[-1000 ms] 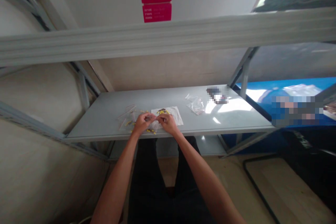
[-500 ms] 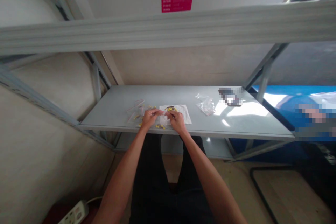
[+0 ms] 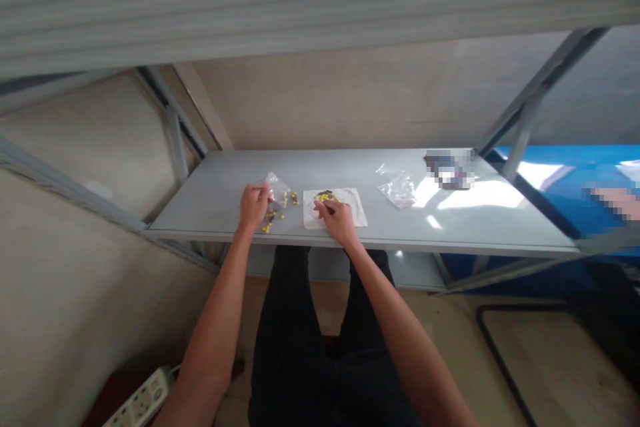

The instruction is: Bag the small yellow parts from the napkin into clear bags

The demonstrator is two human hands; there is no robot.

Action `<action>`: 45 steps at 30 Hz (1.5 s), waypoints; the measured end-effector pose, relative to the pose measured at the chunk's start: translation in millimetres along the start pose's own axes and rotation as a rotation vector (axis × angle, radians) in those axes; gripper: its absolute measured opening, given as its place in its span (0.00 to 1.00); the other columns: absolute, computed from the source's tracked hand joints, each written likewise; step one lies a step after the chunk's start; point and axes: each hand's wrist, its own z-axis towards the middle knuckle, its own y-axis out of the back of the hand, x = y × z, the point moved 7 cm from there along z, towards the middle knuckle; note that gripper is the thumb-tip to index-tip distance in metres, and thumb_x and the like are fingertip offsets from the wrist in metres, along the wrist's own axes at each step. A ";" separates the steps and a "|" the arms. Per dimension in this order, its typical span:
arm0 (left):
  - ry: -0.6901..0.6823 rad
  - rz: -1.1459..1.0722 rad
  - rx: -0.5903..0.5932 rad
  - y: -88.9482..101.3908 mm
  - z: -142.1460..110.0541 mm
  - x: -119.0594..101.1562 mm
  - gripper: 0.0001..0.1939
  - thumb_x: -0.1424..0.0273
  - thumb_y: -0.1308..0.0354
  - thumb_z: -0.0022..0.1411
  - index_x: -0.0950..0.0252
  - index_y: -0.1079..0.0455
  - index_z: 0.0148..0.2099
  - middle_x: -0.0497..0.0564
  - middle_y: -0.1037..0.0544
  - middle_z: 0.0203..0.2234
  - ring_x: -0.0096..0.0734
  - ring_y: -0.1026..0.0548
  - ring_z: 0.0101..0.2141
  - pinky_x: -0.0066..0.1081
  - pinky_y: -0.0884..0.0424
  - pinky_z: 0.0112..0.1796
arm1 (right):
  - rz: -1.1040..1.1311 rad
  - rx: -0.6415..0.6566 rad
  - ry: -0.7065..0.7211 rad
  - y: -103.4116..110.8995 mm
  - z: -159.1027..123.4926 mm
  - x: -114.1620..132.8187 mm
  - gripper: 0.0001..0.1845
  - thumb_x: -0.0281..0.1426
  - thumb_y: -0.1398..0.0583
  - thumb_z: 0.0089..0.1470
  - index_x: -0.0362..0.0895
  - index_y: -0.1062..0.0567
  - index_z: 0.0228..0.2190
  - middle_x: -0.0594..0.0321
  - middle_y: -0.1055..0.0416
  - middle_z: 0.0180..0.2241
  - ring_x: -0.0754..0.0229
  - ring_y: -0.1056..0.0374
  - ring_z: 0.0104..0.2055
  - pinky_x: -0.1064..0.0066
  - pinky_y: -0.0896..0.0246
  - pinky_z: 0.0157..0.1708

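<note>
My left hand (image 3: 255, 205) is closed on the edge of a clear plastic bag (image 3: 277, 187), lifted at the left of the shelf, with a few yellow pieces showing at its lower side. Loose small yellow-and-dark pieces (image 3: 267, 227) lie just below that hand, and a few more (image 3: 295, 199) sit to its right. Over a white cloth or paper sheet (image 3: 357, 212) is my right hand (image 3: 338, 218), its fingers pinched together; whatever they hold is too small to name. A cluster of yellow and dark pieces (image 3: 327, 196) rests on the sheet just beyond those fingertips.
Another clear bag (image 3: 397, 188) lies flat to the right on the grey shelf (image 3: 345, 165). A blurred-out object (image 3: 449, 170) is near the back right corner. A thick beam (image 3: 320, 7) crosses above. At lower left is a power strip (image 3: 143, 401).
My hands were together over the sheet's left edge; now they are apart. The left has moved left and lifted a bag off the pieces. The right stays over the sheet. The view has tilted down.
</note>
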 end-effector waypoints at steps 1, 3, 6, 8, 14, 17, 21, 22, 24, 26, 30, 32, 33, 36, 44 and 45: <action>-0.016 0.082 0.019 0.9 4.0 5.1 0.23 0.57 0.50 0.70 0.62 0.27 0.26 0.54 0.23 0.25 0.42 0.25 0.38 0.40 0.32 0.49 | -0.011 0.001 -0.005 -0.7 -0.4 0.4 0.25 0.43 0.44 0.66 0.43 0.21 0.23 0.60 0.23 0.23 0.60 0.29 0.27 0.72 0.42 0.31; -0.032 0.223 -0.019 5.9 6.7 8.5 0.16 0.58 0.43 0.65 0.65 0.23 0.39 0.59 0.20 0.38 0.48 0.26 0.47 0.47 0.35 0.55 | -0.060 -0.001 -0.007 -2.8 -1.7 3.0 0.23 0.41 0.44 0.66 0.43 0.21 0.24 0.60 0.23 0.23 0.60 0.29 0.27 0.72 0.43 0.31; -0.038 0.327 -0.123 11.7 -3.5 -3.6 0.23 0.60 0.41 0.64 0.69 0.28 0.56 0.67 0.28 0.56 0.57 0.35 0.60 0.54 0.42 0.61 | -0.182 -0.051 0.010 0.1 -4.7 10.1 0.23 0.39 0.45 0.67 0.43 0.21 0.25 0.58 0.23 0.25 0.59 0.29 0.29 0.71 0.43 0.33; -0.109 0.327 -0.058 1.8 -15.9 -19.2 0.23 0.61 0.46 0.68 0.66 0.30 0.61 0.65 0.33 0.62 0.56 0.39 0.64 0.53 0.43 0.63 | -0.281 -0.148 0.038 15.3 -6.8 14.1 0.19 0.36 0.46 0.68 0.43 0.19 0.31 0.57 0.22 0.30 0.58 0.29 0.33 0.70 0.41 0.37; -0.238 0.281 0.265 -43.2 -45.4 -30.2 0.26 0.58 0.54 0.73 0.62 0.35 0.67 0.60 0.42 0.70 0.51 0.38 0.66 0.50 0.42 0.64 | -0.645 -0.416 -0.014 118.9 -6.2 -18.1 0.21 0.24 0.44 0.60 0.43 0.23 0.53 0.53 0.23 0.51 0.50 0.34 0.54 0.60 0.44 0.54; -0.221 0.283 0.218 -43.2 -44.1 -24.3 0.25 0.58 0.55 0.73 0.61 0.34 0.66 0.60 0.40 0.69 0.51 0.40 0.67 0.54 0.45 0.65 | -0.768 -0.295 -0.219 156.0 -2.0 -58.6 0.24 0.25 0.39 0.57 0.43 0.24 0.56 0.48 0.22 0.49 0.46 0.32 0.53 0.56 0.43 0.51; -0.231 0.278 0.023 -25.1 -42.3 -34.6 0.21 0.59 0.49 0.71 0.61 0.28 0.60 0.60 0.36 0.67 0.56 0.41 0.66 0.59 0.49 0.65 | -0.798 -0.232 -0.289 171.2 -6.6 -78.3 0.15 0.25 0.40 0.60 0.42 0.18 0.46 0.46 0.21 0.42 0.46 0.28 0.47 0.54 0.43 0.50; -0.234 0.251 -0.016 -20.8 -43.2 -40.6 0.19 0.60 0.48 0.71 0.61 0.26 0.58 0.60 0.32 0.64 0.54 0.39 0.65 0.58 0.46 0.64 | -0.783 -0.265 -0.244 171.7 -7.7 -73.8 0.15 0.25 0.41 0.60 0.42 0.17 0.45 0.47 0.21 0.42 0.47 0.29 0.47 0.54 0.43 0.51; -0.256 0.161 -0.060 -15.9 -46.1 -58.7 0.16 0.63 0.48 0.71 0.60 0.25 0.54 0.58 0.26 0.57 0.50 0.34 0.61 0.53 0.40 0.62 | -0.729 -0.347 -0.106 169.2 -9.1 -55.5 0.14 0.26 0.43 0.61 0.43 0.17 0.43 0.50 0.21 0.44 0.48 0.29 0.48 0.55 0.42 0.52; -0.313 0.045 -0.043 -18.7 -49.1 -86.3 0.14 0.63 0.46 0.71 0.60 0.25 0.53 0.57 0.23 0.52 0.46 0.30 0.57 0.50 0.38 0.60 | -0.615 -0.382 0.065 159.5 -9.0 -28.5 0.14 0.29 0.43 0.63 0.44 0.17 0.41 0.52 0.21 0.44 0.51 0.29 0.48 0.57 0.39 0.51; -0.428 -0.246 0.083 -38.3 -48.3 -148.0 0.26 0.57 0.33 0.61 0.61 0.29 0.59 0.58 0.24 0.54 0.46 0.30 0.57 0.47 0.36 0.60 | -0.236 -0.119 0.271 112.1 -1.7 26.9 0.13 0.34 0.42 0.64 0.47 0.17 0.42 0.58 0.22 0.40 0.57 0.27 0.41 0.64 0.33 0.45; -0.342 -0.413 0.138 -47.7 -39.9 -157.1 0.26 0.58 0.31 0.58 0.61 0.27 0.56 0.56 0.21 0.49 0.44 0.24 0.51 0.42 0.30 0.54 | -0.111 -0.024 0.255 90.6 3.7 42.2 0.12 0.36 0.40 0.62 0.47 0.18 0.43 0.59 0.20 0.38 0.58 0.26 0.38 0.66 0.32 0.43; -0.260 -0.487 0.144 -50.8 -34.4 -152.7 0.22 0.59 0.31 0.59 0.61 0.25 0.53 0.55 0.18 0.42 0.42 0.22 0.45 0.40 0.28 0.50 | -0.074 -0.013 0.232 83.6 7.4 44.2 0.12 0.37 0.40 0.62 0.46 0.18 0.42 0.59 0.20 0.38 0.58 0.26 0.38 0.66 0.31 0.43; 0.031 -0.660 0.088 -53.8 -21.1 -111.2 0.15 0.61 0.30 0.55 0.64 0.20 0.42 0.53 0.17 0.32 0.39 0.20 0.36 0.37 0.26 0.44 | -0.049 -0.127 0.120 80.1 23.6 25.9 0.14 0.36 0.42 0.62 0.43 0.18 0.40 0.55 0.19 0.40 0.57 0.25 0.38 0.67 0.31 0.41; 0.310 -0.893 -0.003 -64.9 -32.7 -18.4 0.19 0.56 0.32 0.56 0.66 0.20 0.43 0.55 0.16 0.35 0.37 0.19 0.34 0.35 0.24 0.40 | -0.444 0.093 -0.058 33.6 73.3 -38.6 0.14 0.25 0.40 0.55 0.46 0.16 0.38 0.58 0.17 0.37 0.58 0.24 0.35 0.71 0.33 0.40; 0.299 -0.894 -0.002 -65.4 -34.5 -18.2 0.20 0.56 0.33 0.57 0.66 0.20 0.43 0.56 0.16 0.36 0.36 0.20 0.33 0.34 0.24 0.39 | -0.486 0.119 -0.075 27.1 77.0 -39.6 0.13 0.24 0.39 0.54 0.46 0.16 0.37 0.58 0.17 0.37 0.58 0.23 0.36 0.71 0.33 0.39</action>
